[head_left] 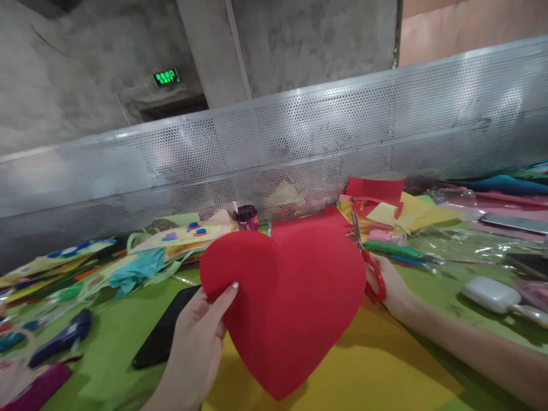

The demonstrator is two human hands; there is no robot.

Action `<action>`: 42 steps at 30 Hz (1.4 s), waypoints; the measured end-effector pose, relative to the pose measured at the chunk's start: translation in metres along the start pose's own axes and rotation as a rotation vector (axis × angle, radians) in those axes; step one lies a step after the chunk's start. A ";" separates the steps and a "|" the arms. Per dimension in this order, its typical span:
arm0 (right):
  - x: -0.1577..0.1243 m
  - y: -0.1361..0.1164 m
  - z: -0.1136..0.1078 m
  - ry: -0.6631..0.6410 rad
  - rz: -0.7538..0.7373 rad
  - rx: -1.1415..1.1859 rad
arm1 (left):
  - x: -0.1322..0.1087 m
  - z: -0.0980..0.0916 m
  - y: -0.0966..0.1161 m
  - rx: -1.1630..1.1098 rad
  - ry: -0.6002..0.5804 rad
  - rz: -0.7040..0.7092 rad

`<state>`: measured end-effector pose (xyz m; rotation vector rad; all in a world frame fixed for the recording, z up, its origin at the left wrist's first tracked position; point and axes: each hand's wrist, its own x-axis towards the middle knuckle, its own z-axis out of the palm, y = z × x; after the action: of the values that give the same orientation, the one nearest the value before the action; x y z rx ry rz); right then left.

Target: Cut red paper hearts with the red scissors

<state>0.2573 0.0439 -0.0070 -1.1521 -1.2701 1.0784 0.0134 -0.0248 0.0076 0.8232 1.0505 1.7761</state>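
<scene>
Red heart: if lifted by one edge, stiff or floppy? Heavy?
Probably fairly stiff: the red heart spreads without drooping, the left hand pinching one side. Likely light, since it looks like a thin sheet. It may flex down the middle, where shading hints at a fold.

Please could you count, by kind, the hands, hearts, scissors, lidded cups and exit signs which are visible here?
Hands: 2, left hand and right hand
Red heart: 1
Scissors: 1
Lidded cup: 1
Exit sign: 1
Total: 6
</scene>
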 end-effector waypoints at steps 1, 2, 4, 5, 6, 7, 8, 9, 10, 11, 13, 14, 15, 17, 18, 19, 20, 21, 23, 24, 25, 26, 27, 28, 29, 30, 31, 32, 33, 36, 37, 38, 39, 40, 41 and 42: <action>-0.002 -0.001 0.000 -0.021 -0.012 0.003 | 0.000 0.000 0.000 0.004 0.011 0.012; -0.003 -0.002 0.001 -0.049 -0.022 0.002 | 0.001 0.001 0.000 0.006 0.024 0.022; -0.007 -0.002 0.001 -0.115 -0.049 -0.005 | 0.002 0.001 0.000 0.005 0.041 0.028; -0.008 -0.002 0.001 -0.151 -0.063 -0.009 | 0.003 0.001 -0.001 0.002 0.042 0.027; -0.010 -0.001 0.001 -0.186 -0.074 -0.014 | 0.004 0.001 -0.001 -0.002 0.038 0.026; -0.012 0.000 0.001 -0.224 -0.085 -0.019 | 0.005 0.001 -0.001 -0.004 0.036 0.025; -0.013 0.000 0.000 -0.260 -0.094 -0.027 | 0.006 0.000 -0.001 -0.006 0.035 0.025; -0.014 0.001 0.000 -0.294 -0.099 -0.039 | 0.007 0.000 -0.001 -0.006 0.034 0.024; -0.015 0.001 0.000 -0.320 -0.100 -0.054 | 0.008 -0.001 -0.001 -0.006 0.035 0.023; -0.016 0.000 0.000 -0.333 -0.101 -0.065 | 0.009 -0.002 -0.001 -0.006 0.038 0.023; -0.017 -0.002 0.000 -0.337 -0.102 -0.089 | 0.010 -0.004 -0.001 -0.005 0.050 0.029; -0.017 -0.003 -0.001 -0.329 -0.100 -0.101 | 0.011 -0.005 -0.001 -0.005 0.055 0.034; -0.016 -0.004 -0.001 -0.323 -0.098 -0.110 | 0.012 -0.005 -0.001 -0.006 0.061 0.040; -0.015 -0.005 -0.003 -0.320 -0.098 -0.127 | 0.014 -0.006 0.000 -0.007 0.062 0.050; -0.014 -0.005 -0.003 -0.326 -0.098 -0.133 | 0.014 -0.006 0.001 -0.006 0.060 0.056; -0.013 -0.005 -0.004 -0.333 -0.096 -0.137 | 0.015 -0.006 0.001 -0.003 0.057 0.061; -0.012 -0.005 -0.005 -0.343 -0.093 -0.141 | 0.015 -0.006 0.002 0.003 0.053 0.066; -0.011 -0.004 -0.005 -0.354 -0.088 -0.150 | 0.015 -0.006 0.002 0.009 0.050 0.070; -0.010 -0.003 -0.006 -0.359 -0.074 -0.179 | 0.016 -0.006 0.002 0.020 0.042 0.073; -0.010 -0.003 -0.007 -0.361 -0.066 -0.197 | 0.016 -0.006 0.001 0.025 0.040 0.077; -0.010 -0.002 -0.007 -0.367 -0.060 -0.214 | 0.016 -0.006 0.001 0.030 0.040 0.081; -0.009 -0.002 -0.008 -0.376 -0.057 -0.229 | 0.016 -0.006 0.001 0.036 0.043 0.087; -0.010 -0.002 -0.008 -0.385 -0.055 -0.240 | 0.016 -0.006 0.001 0.041 0.046 0.090; -0.010 -0.001 -0.008 -0.395 -0.057 -0.247 | 0.016 -0.006 0.002 0.046 0.050 0.092; -0.010 -0.001 -0.008 -0.401 -0.059 -0.252 | 0.016 -0.006 0.002 0.051 0.054 0.089; -0.010 -0.001 -0.009 -0.400 -0.061 -0.257 | 0.016 -0.006 0.003 0.053 0.057 0.084; -0.009 -0.001 -0.009 -0.397 -0.061 -0.262 | 0.016 -0.006 0.003 0.055 0.061 0.082; -0.009 -0.001 -0.009 -0.395 -0.061 -0.266 | 0.016 -0.005 0.004 0.056 0.064 0.083; -0.009 0.000 -0.009 -0.393 -0.060 -0.267 | 0.016 -0.005 0.004 0.058 0.067 0.085; -0.008 0.002 -0.009 -0.392 -0.061 -0.264 | 0.017 -0.003 0.004 0.062 0.056 0.087; -0.008 0.003 -0.009 -0.390 -0.061 -0.262 | 0.017 -0.003 0.004 0.061 0.052 0.088; -0.008 0.003 -0.009 -0.389 -0.062 -0.262 | 0.017 -0.003 0.004 0.060 0.048 0.087; -0.007 0.004 -0.009 -0.390 -0.061 -0.264 | 0.017 -0.003 0.004 0.059 0.048 0.086; -0.007 0.004 -0.009 -0.390 -0.062 -0.267 | 0.017 -0.003 0.004 0.060 0.051 0.086; -0.007 0.004 -0.009 -0.392 -0.064 -0.269 | 0.017 -0.003 0.004 0.063 0.057 0.086; -0.007 0.004 -0.009 -0.393 -0.067 -0.268 | 0.017 -0.002 0.004 0.066 0.060 0.084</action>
<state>0.2661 0.0372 -0.0112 -1.1164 -1.7923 1.1447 0.0033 -0.0111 0.0119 0.8704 1.1333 1.8555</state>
